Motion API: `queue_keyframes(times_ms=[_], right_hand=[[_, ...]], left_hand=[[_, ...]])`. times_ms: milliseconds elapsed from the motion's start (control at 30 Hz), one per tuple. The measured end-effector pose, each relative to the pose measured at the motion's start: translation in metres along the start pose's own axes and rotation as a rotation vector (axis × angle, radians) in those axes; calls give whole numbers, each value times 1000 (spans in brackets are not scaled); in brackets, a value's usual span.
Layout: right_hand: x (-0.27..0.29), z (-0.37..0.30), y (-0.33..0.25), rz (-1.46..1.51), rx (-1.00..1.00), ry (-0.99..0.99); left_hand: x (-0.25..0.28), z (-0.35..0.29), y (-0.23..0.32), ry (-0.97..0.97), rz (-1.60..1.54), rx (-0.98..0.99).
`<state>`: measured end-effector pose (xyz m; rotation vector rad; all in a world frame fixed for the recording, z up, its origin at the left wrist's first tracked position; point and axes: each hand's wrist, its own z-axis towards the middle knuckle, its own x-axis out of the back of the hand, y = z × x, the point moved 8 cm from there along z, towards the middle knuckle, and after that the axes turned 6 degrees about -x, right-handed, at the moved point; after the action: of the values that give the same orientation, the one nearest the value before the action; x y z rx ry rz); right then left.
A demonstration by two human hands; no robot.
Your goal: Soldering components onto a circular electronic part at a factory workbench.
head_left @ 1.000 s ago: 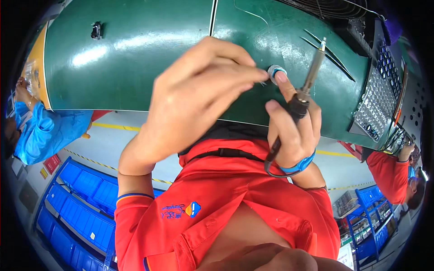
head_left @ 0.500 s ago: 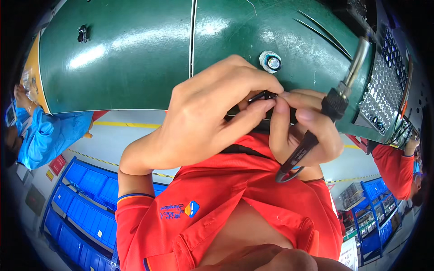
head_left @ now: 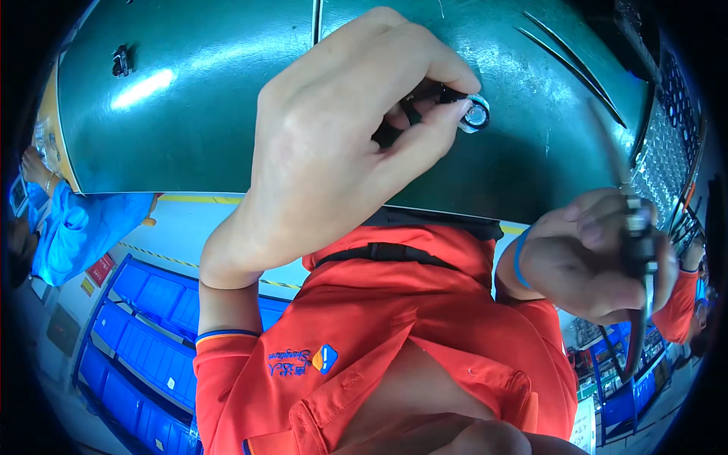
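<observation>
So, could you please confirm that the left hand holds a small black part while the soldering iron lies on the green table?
No: the soldering iron is in the right hand, not on the green table, as the head view shows; the left hand does hold a small black part.

Blue lettering, blue-and-orange emblem, both on red shirt

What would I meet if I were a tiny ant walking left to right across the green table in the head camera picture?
Small black part → left hand → little round thing → what looks like dark tweezers → bumpy, shiny sheet.
</observation>
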<state>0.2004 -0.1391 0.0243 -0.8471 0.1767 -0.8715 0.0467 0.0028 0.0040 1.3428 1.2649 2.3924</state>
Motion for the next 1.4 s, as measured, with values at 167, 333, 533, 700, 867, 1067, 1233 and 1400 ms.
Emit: queue_keyframes(times_ms=[167, 333, 533, 700, 867, 1067, 1233, 1400], right_hand=[[-12, -6, -13, -26, 100, -95], [-23, -5, -14, -74, 125, -192], [-29, -5, -12, -55, 147, -226], [-34, -4, -11, -92, 152, -240], [-37, -7, -4, -129, 153, -301], [-30, -3, -9, -118, 145, -274], [-32, -2, -11, -110, 144, -260], [-26, -7, -11, -93, 142, -166]], left_hand=[[-3, -9, -17, 151, -116, -14], [-4, -20, -22, 278, -122, -34], [-9, -15, -27, 73, -107, -21], [-10, -15, -29, 106, -137, -7], [-14, -19, -34, 116, -147, 8], [-14, -16, -29, 134, -151, 7], [-12, -14, -27, 133, -155, 16], [-12, -16, -27, 128, -154, 23]])
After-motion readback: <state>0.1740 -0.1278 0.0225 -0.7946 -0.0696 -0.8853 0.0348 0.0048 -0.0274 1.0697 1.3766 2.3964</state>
